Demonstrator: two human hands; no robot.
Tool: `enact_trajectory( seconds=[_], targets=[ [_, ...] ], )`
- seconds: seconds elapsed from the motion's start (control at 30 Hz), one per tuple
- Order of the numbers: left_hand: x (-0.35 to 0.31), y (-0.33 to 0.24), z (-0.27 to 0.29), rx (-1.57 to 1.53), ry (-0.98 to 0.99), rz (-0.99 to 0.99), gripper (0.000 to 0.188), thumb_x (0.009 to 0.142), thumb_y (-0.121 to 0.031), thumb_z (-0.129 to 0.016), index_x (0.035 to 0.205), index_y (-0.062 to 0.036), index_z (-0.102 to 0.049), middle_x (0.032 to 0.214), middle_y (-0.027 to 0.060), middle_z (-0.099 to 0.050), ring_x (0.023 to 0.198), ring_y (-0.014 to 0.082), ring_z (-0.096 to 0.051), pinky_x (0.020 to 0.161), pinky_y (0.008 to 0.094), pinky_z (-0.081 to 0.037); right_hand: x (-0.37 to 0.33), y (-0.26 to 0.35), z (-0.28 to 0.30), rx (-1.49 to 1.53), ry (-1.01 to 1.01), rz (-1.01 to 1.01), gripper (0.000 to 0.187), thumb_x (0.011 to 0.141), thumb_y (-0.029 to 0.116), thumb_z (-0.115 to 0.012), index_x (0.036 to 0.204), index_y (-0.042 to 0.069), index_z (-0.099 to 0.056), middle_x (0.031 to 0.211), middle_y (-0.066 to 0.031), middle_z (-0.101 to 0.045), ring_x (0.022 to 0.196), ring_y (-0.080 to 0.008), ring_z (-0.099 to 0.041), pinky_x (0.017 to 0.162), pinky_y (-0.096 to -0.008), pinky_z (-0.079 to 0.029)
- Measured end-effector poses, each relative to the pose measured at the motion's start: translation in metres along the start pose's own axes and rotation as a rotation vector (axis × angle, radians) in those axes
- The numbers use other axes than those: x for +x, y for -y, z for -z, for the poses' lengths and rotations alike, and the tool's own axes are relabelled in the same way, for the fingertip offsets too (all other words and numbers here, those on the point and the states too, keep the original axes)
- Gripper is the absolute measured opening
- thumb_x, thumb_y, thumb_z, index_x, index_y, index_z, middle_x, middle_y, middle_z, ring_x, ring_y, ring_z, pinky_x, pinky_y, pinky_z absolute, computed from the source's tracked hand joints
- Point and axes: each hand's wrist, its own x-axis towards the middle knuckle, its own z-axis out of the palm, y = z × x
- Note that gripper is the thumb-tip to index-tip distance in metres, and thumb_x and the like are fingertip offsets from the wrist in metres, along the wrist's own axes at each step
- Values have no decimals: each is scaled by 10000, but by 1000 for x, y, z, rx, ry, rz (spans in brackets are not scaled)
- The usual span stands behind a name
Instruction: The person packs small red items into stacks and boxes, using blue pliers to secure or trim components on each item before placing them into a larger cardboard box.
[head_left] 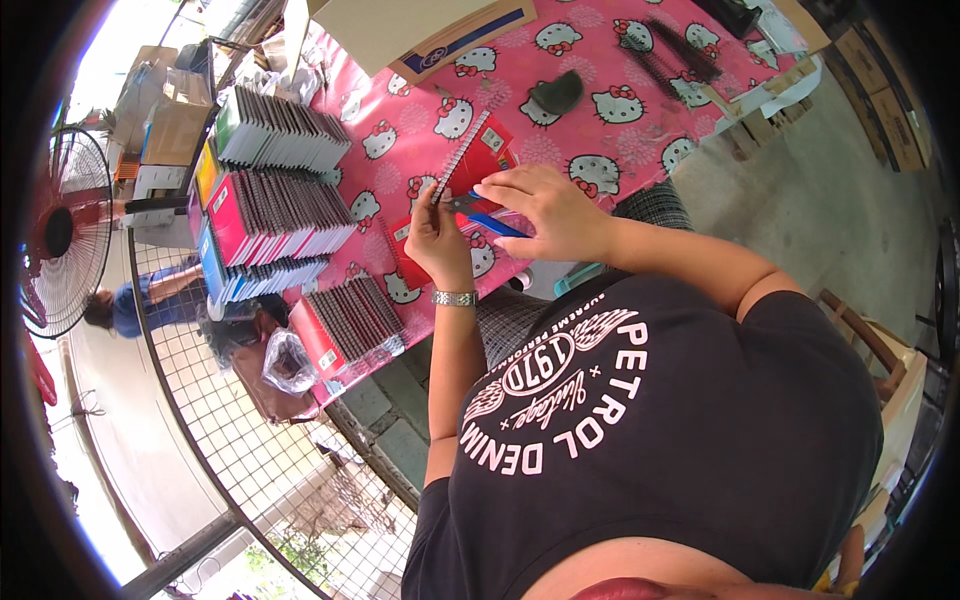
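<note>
My left hand [438, 242], with a metal watch [455, 298] on its wrist, pinches a red spiral notebook [492, 147] near the lower end of its wire binding. The notebook is tilted up above the table. In my right hand [548, 205] is a pair of pliers with blue handles [495, 224]. Its dark jaws point at the end of the spiral by my left fingers; whether they touch the wire I cannot tell. More red cover [408, 262] shows on the table beside my left hand, partly hidden by it.
Stacks of spiral notebooks [285, 215] line the table's left side. A pink patterned cloth [385, 185] covers the table. Farther off are a cardboard box [420, 35], a dark green object [558, 93] and black wire spirals [685, 50]. A fan [62, 232] and another person [150, 295] are left.
</note>
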Motion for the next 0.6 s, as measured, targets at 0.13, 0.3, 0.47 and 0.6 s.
enact_trajectory(
  seconds=[0.13, 0.3, 0.47, 0.6],
  targets=[
    [-2, 5, 3, 11, -15, -15, 272, 906, 76, -580, 1162, 50, -667, 1000, 129, -741, 870, 148, -708, 789, 277, -570, 7, 5, -5, -27, 59, -19, 524, 817, 289, -725, 1261, 37, -610, 1159, -120, -639, 1066, -278, -606, 940, -419, -465],
    [-8, 7, 3, 16, -23, -21, 260, 914, 67, -593, 1160, 43, -671, 989, 118, -743, 885, 149, -708, 788, 281, -573, 15, -9, 1, 1435, 553, -848, 373, 979, 203, -599, 1309, 30, -594, 1070, -61, -665, 1014, -114, -620, 879, -322, -503],
    [7, 3, 26, -76, -64, -115, 230, 883, 84, -628, 1095, 21, -693, 980, 100, -730, 888, 117, -676, 786, 272, -552, -2, -22, 0, 647, 218, -464, 492, 874, 304, -698, 1265, 22, -599, 1076, -136, -651, 1021, -259, -628, 916, -372, -489],
    [40, -31, 101, 293, 56, -254, 205, 779, 95, -611, 939, -4, -693, 917, 93, -708, 828, 182, -662, 744, 314, -520, -29, -93, 26, -104, 64, -391, 612, 770, 355, -738, 1293, 72, -591, 1195, -185, -605, 1132, -359, -571, 980, -441, -455]
  ],
)
